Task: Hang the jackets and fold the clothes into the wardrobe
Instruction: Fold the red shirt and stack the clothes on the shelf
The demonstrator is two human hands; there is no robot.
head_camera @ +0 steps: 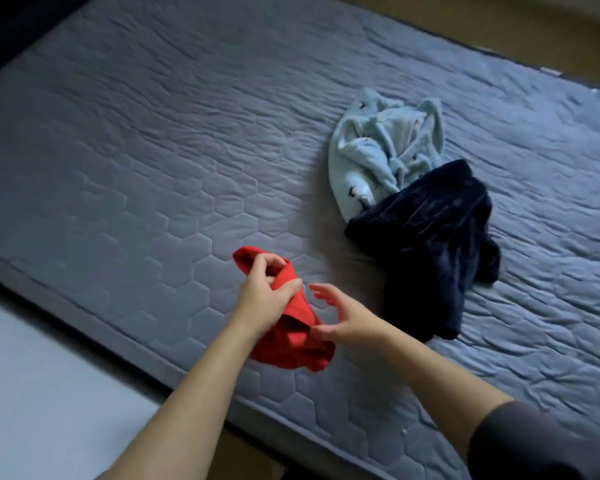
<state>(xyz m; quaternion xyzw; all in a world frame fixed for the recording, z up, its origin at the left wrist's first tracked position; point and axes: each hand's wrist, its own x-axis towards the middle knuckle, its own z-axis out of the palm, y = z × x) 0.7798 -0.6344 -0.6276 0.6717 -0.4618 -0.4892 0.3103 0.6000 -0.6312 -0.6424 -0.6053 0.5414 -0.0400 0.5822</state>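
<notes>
We see a small red garment (293, 341), bunched and lifted just above the near edge of a bed (146, 161), in the lower middle of the view. The left hand (265, 292) has it: its grip is closed, fingers and thumb curled round a fold near the top of the cloth, so the rest hangs down loose, which we judge lets the piece be shaken out and its edges found before folding. The right hand (345, 320) is just to the right of the cloth, its grip wide open and empty, fingers spread and lightly curved toward the fabric as if ready to catch a hanging edge; we cannot tell whether its thumb touches the red cloth. Farther away and to the right, two more garments lie in a heap on the bed: a pale blue fleece piece (378, 150) with small dark marks, and a dark navy piece (433, 244) overlapping its near end. They appear unfolded and waiting their turn. The bed's grey quilted cover gives a broad flat surface for folding. A dark sleeve (534, 445) shows on the right arm. No wardrobe is in view.
</notes>
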